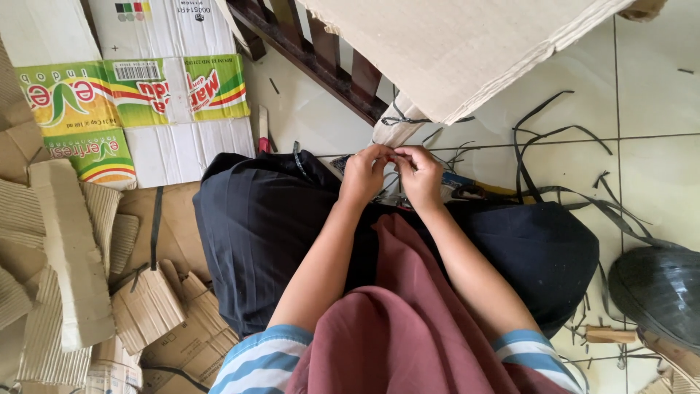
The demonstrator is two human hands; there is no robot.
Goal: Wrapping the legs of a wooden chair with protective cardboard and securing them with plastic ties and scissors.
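Pinching a thin black strap (394, 155) between both hands: your left hand (363, 175) and right hand (421, 175) meet, fingertips pressed together on it, above your knees, beside the cardboard stack's (467, 51) corner. Keep tension even; work close.

Flattened printed carton (138, 95): upper left on the floor, white panels with green, yellow and red bands.
Barcode label (137, 71): small white rectangle on that carton's green band.
Colour squares (130, 9): top edge, on a white flap.
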